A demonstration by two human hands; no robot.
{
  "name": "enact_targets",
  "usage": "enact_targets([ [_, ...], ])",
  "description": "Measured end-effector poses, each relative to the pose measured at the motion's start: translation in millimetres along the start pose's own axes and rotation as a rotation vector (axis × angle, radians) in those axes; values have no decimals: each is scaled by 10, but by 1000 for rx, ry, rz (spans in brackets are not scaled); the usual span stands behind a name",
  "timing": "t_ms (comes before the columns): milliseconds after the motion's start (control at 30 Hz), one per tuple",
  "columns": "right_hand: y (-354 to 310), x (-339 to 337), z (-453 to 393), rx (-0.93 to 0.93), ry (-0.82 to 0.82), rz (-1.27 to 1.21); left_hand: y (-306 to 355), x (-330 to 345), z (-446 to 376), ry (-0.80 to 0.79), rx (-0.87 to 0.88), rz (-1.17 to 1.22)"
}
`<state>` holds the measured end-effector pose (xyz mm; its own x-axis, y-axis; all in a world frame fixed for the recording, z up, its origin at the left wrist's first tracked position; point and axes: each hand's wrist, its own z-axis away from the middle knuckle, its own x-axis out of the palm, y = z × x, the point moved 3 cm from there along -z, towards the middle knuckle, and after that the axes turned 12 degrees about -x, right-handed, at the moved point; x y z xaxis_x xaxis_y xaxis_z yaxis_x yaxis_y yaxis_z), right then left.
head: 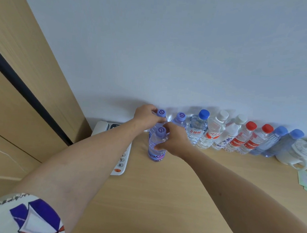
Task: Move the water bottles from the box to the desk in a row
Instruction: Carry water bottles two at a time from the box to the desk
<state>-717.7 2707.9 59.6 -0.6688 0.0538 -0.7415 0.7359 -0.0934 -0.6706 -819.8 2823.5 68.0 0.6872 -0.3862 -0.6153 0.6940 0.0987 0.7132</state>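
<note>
Sleeve (pixel 21 216): patterned short sleeve on the left arm, nearest the camera
Table (pixel 160 199): light wood top carrying every bottle in view; both forearms reach across it toward the wall
Front bottle (pixel 156 146): purple cap, purple label, upright on the table, set just in front of the row and not yet in line
Right hand (pixel 174 140): grip clamped on the front bottle, thumb low on its body and fingers curled round near the cap; the side hold likely keeps it upright for sliding back
Telephone (pixel 118 150): white desk phone left of the bottles, partly hidden under the left forearm; it limits room at the left end
Left hand (pixel 147 116): grip clamped on the neck of the end bottle, just below its cap
End bottle (pixel 161 115): purple cap, leftmost in the row; judged to be steadied or nudged to make space
Row of bottles (pixel 239 136): purple, blue, white, red and pale blue caps, standing side by side against the wall (pixel 172 53) so the line runs straight
Kettle (pixel 296 153): white, beyond the right end
Box: not in view
Progress: near completion
</note>
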Motion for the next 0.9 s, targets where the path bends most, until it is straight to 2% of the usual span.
enact_targets([
  [133, -17, 28, -10, -33, 13, -67, -8, -3, -4, -4, 6, 13],
  [300, -39, 3, -3, -53, -55, -44, -12, -10, 14, -21, -1, 23],
  [533, -75, 57, -39, -10, 5, -58, -31, -36, 39, -80, -42, 93],
  [900, -93, 50, -13, 10, -22, -19, -69, -166, 128, -137, -63, 165],
])
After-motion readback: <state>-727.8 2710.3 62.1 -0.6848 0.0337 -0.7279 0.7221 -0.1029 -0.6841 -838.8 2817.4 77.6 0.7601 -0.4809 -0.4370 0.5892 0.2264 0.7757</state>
